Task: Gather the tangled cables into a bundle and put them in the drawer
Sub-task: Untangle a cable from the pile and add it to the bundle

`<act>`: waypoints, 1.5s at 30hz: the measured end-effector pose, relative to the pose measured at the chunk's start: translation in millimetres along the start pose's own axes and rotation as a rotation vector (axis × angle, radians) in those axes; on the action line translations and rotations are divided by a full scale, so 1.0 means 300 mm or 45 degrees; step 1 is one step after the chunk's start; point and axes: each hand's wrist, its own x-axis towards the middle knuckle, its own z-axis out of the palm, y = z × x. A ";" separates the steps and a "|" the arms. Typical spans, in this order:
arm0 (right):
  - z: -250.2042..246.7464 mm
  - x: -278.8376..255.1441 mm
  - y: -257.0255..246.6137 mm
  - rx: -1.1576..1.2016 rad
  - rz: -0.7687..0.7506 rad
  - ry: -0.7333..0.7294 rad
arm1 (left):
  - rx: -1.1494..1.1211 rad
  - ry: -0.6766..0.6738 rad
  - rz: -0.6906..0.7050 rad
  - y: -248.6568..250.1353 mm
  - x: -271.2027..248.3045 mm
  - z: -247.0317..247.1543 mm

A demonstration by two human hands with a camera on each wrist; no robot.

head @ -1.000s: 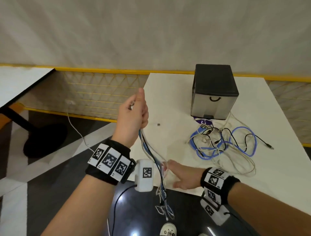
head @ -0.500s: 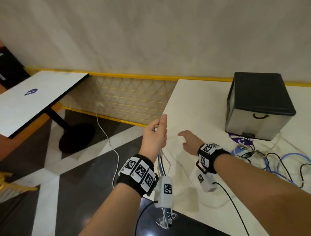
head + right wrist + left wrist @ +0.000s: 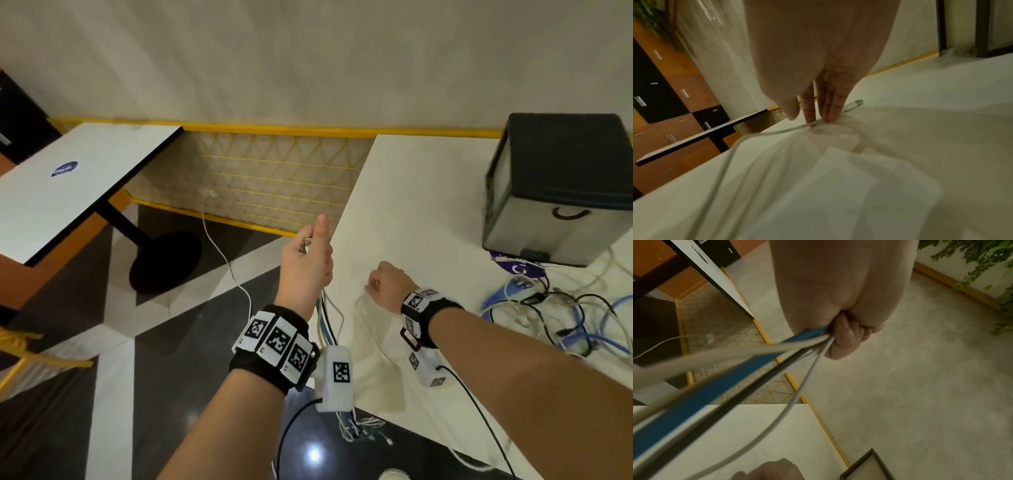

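Left hand (image 3: 306,265) fists smooth blue, white and black cables (image 3: 748,363) above the table (image 3: 428,192) edge; right hand (image 3: 385,286) seemingly pinches a thin white cord (image 3: 777,130). Boxy drawer (image 3: 561,192) sits behind.

White table (image 3: 428,192): cables (image 3: 561,318), drawer box (image 3: 561,192).
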 end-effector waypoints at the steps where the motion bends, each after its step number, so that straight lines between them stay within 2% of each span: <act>1: -0.001 -0.017 0.004 -0.028 -0.004 -0.018 | 0.000 -0.004 0.004 0.001 -0.003 0.004; 4: 0.009 -0.067 0.026 -0.010 0.012 -0.007 | -0.013 -0.010 0.005 0.004 -0.015 0.023; 12: -0.007 -0.145 0.037 0.645 0.275 0.413 | -0.002 -0.041 -0.045 -0.001 -0.037 0.092; 16: -0.136 -0.259 -0.043 1.194 0.163 0.734 | 0.002 0.025 -0.099 -0.019 -0.037 0.132; 18: -0.206 -0.340 -0.103 1.380 0.077 0.803 | -0.032 0.060 -0.145 -0.029 -0.044 0.154; 22: -0.320 -0.506 -0.172 1.619 -0.124 0.808 | -0.046 -0.149 -0.079 0.001 -0.082 0.245; 26: -0.375 -0.617 -0.160 1.535 -0.155 0.663 | 0.049 -0.247 0.100 0.074 -0.132 0.340; 30: -0.379 -0.719 -0.083 1.345 -0.150 0.561 | -0.043 -0.399 0.228 0.135 -0.183 0.409; 33: -0.369 -0.798 -0.016 1.324 -0.107 0.478 | -0.059 -0.424 0.315 0.157 -0.193 0.441; 36: -0.341 -0.900 0.069 1.262 -0.014 0.299 | -0.232 -0.388 0.248 0.191 -0.176 0.457; 39: -0.325 -1.019 0.146 1.034 0.131 0.187 | -0.391 -0.434 0.213 0.221 -0.155 0.447; 42: -0.355 -1.097 0.176 0.842 0.184 0.243 | -0.292 -0.669 0.239 0.219 -0.195 0.450; 45: -0.429 -1.115 0.160 0.750 0.155 0.419 | 0.142 -1.020 0.247 0.193 -0.292 0.495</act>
